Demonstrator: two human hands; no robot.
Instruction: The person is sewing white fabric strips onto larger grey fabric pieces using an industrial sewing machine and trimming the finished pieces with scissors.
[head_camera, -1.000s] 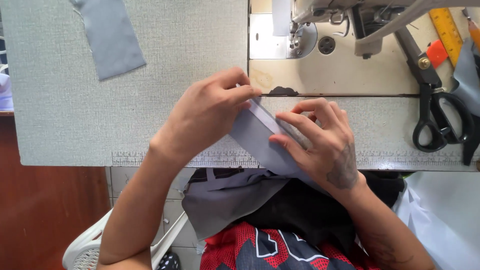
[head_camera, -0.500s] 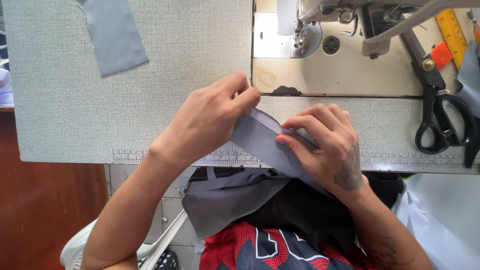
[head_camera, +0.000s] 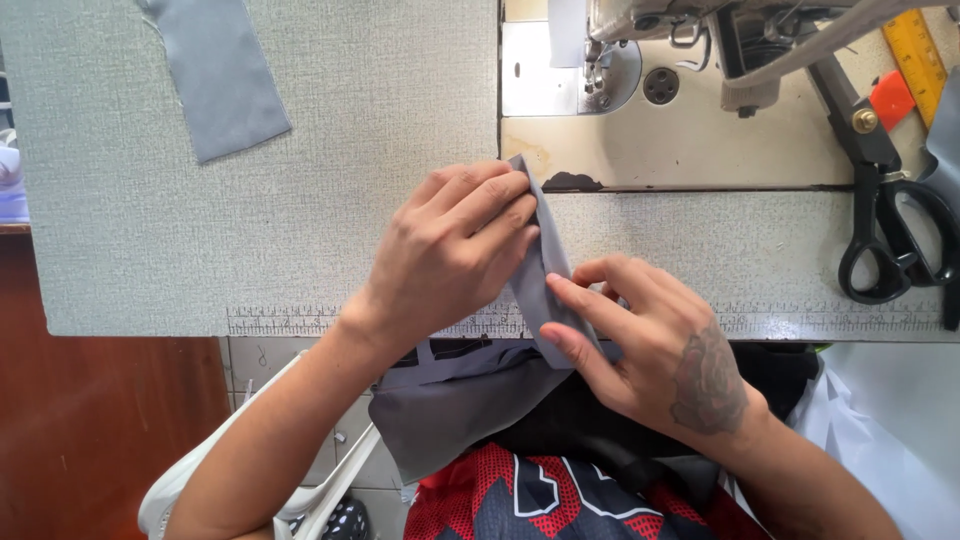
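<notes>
Both hands are working 1 narrow strip of grey cloth at the near edge of the sewing table, just at 6 o'clock of the sewing machine. The left hand is closing thumb and fingers on the strip's far end and long fold, at about 10 o'clock of the right hand. The right hand is half open, its 2 front fingers and thumb pressing the near end flat. The strip's tail is hanging off the table toward a larger grey piece in the lap. The cloth looks light, thin and limp, likely to unfold or slide when released, so it is best pinched along the folded edge near both ends. A spare grey piece is lying at 10 o'clock; black scissors and a yellow ruler are lying at 2 o'clock.
</notes>
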